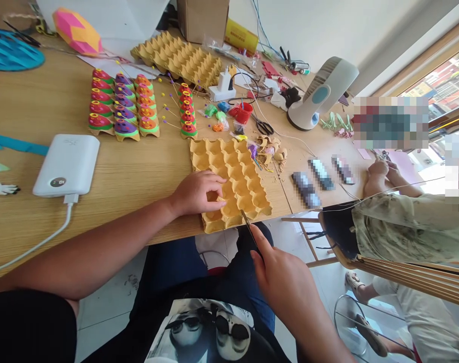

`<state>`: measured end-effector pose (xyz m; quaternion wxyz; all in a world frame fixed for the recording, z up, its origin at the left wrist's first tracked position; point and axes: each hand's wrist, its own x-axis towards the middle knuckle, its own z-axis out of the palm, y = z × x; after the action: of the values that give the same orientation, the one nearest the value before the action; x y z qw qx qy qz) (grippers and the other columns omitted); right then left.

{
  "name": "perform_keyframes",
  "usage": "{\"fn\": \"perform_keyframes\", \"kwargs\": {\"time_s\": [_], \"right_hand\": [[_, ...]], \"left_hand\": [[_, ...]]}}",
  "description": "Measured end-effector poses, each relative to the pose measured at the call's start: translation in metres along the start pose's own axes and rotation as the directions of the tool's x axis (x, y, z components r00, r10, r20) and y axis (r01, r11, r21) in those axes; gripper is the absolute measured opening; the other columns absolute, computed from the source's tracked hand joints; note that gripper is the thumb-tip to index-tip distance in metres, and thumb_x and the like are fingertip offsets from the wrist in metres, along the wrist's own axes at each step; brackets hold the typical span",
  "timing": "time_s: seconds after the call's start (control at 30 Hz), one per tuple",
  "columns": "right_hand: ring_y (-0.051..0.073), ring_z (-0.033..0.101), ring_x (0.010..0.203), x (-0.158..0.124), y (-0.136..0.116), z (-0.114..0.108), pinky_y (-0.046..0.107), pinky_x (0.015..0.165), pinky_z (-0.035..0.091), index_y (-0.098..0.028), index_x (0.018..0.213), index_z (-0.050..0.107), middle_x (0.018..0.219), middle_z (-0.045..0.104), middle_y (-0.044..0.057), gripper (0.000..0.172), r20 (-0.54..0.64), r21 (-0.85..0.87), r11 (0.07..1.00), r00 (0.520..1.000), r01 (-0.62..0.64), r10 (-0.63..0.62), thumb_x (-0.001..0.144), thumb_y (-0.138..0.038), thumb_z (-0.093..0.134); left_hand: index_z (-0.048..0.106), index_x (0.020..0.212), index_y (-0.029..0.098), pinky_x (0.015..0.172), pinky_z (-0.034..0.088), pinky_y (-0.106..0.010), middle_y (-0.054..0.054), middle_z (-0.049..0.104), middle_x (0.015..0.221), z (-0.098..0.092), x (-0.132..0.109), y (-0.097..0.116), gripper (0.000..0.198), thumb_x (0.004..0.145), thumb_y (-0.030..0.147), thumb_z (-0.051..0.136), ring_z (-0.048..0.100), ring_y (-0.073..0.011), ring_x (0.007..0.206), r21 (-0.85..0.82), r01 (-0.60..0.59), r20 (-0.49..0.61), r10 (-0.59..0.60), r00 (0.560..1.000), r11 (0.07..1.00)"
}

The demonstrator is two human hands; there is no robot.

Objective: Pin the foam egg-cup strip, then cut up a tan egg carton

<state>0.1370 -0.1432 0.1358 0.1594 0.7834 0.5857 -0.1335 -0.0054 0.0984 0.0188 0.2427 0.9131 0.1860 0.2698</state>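
A yellow-brown cardboard egg tray (pixel 235 179) lies at the table's front edge. My left hand (pixel 199 193) rests on its left side, with fingers and thumb curled onto the cups and gripping the tray. Below the tray's front edge, my right hand (pixel 278 264) is closed round a thin dark craft knife (pixel 251 229). The knife's tip touches the tray's front rim; most of its handle is hidden in my fist. Behind the tray stands a row of painted red and green egg-cup pieces (pixel 187 113) with bead-tipped stalks.
Further left are rows of painted cups (pixel 126 108) and a white power bank (pixel 66 164) with a cable. More egg trays (pixel 180 55), scissors (pixel 264 126), a red cup (pixel 244 113), clay bags and a fan (pixel 322 91) stand behind. A co-worker (pixel 396 217) sits at right.
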Motion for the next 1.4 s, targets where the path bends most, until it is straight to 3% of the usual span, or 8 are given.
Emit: {"fn": "perform_keyframes", "kwargs": {"time_s": [0.43, 0.63, 0.9, 1.4], "right_hand": [[0.022, 0.076, 0.070, 0.005, -0.001, -0.011, 0.030, 0.051, 0.032, -0.031, 0.163, 0.036, 0.079, 0.078, 0.001, 0.058, 0.021, -0.040, 0.999, 1.000, -0.018, 0.019, 0.106, -0.029, 0.045], [0.021, 0.075, 0.072, 0.017, -0.003, -0.004, 0.030, 0.051, 0.029, -0.034, 0.163, 0.034, 0.080, 0.078, -0.001, 0.059, -0.025, 0.029, 0.999, 0.999, -0.029, 0.030, 0.105, -0.030, 0.045], [0.022, 0.075, 0.069, 0.003, -0.004, -0.001, 0.031, 0.050, 0.027, -0.031, 0.165, 0.031, 0.078, 0.078, -0.001, 0.061, 0.018, -0.009, 1.000, 0.999, -0.030, 0.030, 0.105, -0.028, 0.044], [0.022, 0.076, 0.072, 0.010, -0.001, -0.009, 0.028, 0.052, 0.034, -0.031, 0.165, 0.031, 0.081, 0.079, 0.001, 0.061, 0.028, -0.009, 1.000, 1.000, -0.011, 0.011, 0.106, -0.032, 0.046]], "left_hand": [[0.074, 0.079, 0.022, 0.094, 0.054, -0.045, -0.008, 0.076, 0.125, 0.000, 0.000, -0.001, 0.025, 0.082, 0.047, 0.073, 0.071, -0.0289, 0.108, 0.002, -0.020, 0.004, 0.020, 1.000, 1.000], [0.074, 0.079, 0.022, 0.097, 0.053, -0.046, -0.009, 0.075, 0.126, 0.000, 0.000, -0.001, 0.025, 0.082, 0.047, 0.073, 0.070, -0.0298, 0.111, 0.002, -0.011, 0.003, 0.011, 1.000, 1.000], [0.074, 0.078, 0.022, 0.095, 0.054, -0.045, -0.008, 0.076, 0.125, 0.000, 0.000, 0.000, 0.023, 0.081, 0.045, 0.073, 0.071, -0.0279, 0.107, 0.010, -0.018, 0.003, 0.018, 1.000, 1.000], [0.074, 0.077, 0.023, 0.093, 0.054, -0.044, -0.007, 0.076, 0.124, -0.001, 0.000, 0.000, 0.024, 0.082, 0.047, 0.072, 0.071, -0.0284, 0.108, 0.019, -0.014, 0.003, 0.014, 1.000, 1.000]]}}
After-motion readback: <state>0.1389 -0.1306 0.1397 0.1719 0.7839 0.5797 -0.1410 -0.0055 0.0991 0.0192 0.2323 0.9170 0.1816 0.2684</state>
